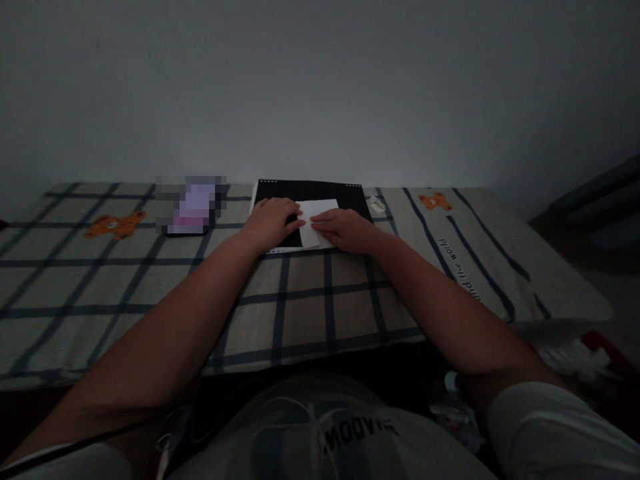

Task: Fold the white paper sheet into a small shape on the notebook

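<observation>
A small piece of white paper (319,207), which looks folded, lies on a black sheet or pad (310,189) with rows of small holes along its edges. My left hand (273,223) rests on the pad's left part, its thumb and fingers apart and the tips touching the paper's left edge. From the other side, my right hand (347,230) lies over the paper's right part with fingers stretched out flat. Its fingers cover some of the paper's surface. Whether either hand pinches the paper's edge is hard to see in the dim light.
Under the pad is a checked tablecloth (305,313) with orange bear prints. A phone (193,208), partly blurred, is on the left. Beside the pad's right edge sits a small pale object (377,205). A plain wall (320,87) stands behind, and a clear bottle (457,413) is below the table edge.
</observation>
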A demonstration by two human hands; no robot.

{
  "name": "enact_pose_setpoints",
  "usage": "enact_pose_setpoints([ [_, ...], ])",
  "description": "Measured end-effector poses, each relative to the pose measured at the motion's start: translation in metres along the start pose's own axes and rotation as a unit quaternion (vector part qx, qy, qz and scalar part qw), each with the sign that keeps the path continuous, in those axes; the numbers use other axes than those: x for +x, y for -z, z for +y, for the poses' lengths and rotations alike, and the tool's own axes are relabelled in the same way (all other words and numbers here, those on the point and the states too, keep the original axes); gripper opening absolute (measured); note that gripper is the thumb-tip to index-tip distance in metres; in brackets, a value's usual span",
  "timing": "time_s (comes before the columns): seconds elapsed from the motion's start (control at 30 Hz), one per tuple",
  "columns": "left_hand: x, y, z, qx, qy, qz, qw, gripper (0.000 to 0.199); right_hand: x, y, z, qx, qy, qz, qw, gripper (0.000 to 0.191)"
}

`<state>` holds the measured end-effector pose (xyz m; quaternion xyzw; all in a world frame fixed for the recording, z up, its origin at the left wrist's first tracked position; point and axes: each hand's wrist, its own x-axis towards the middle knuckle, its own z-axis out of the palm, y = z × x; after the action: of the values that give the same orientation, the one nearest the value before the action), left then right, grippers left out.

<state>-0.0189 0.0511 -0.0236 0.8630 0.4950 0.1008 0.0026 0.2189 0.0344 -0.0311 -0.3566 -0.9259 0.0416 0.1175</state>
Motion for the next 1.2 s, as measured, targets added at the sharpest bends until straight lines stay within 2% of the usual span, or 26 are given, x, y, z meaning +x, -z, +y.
enact_pose_setpoints([
  [0.23, -0.003, 0.002, 0.006, -0.003, 0.019, -0.018, 1.000, 0.036, 0.000, -0.003, 0.001, -0.008, -0.002, 0.010, 1.000, 0.040],
  [0.4, -0.001, 0.001, 0.003, -0.004, 0.017, -0.028, 0.999, 0.040, 0.000, -0.003, 0.002, -0.006, 0.002, 0.013, 1.000, 0.040],
  [0.53, 0.001, -0.001, 0.000, -0.002, 0.010, 0.000, 1.000, 0.039, 0.000, -0.004, 0.003, -0.001, 0.007, 0.016, 1.000, 0.040],
  [0.73, 0.014, -0.003, 0.001, 0.004, 0.068, 0.046, 0.997, 0.028, 0.000, -0.005, 0.004, -0.006, 0.003, 0.011, 1.000, 0.040],
  [0.87, 0.019, -0.004, -0.003, 0.008, 0.080, 0.055, 0.995, 0.028, 0.000, -0.005, 0.003, -0.002, -0.002, 0.014, 1.000, 0.040],
  [0.97, 0.018, -0.003, -0.007, 0.006, 0.062, 0.049, 0.997, 0.027, 0.000, -0.005, 0.003, 0.002, 0.001, 0.014, 1.000, 0.040],
  [1.2, 0.013, 0.008, -0.012, -0.005, 0.021, -0.010, 1.000, 0.034, 0.000, -0.004, 0.003, -0.004, 0.003, 0.009, 1.000, 0.041],
])
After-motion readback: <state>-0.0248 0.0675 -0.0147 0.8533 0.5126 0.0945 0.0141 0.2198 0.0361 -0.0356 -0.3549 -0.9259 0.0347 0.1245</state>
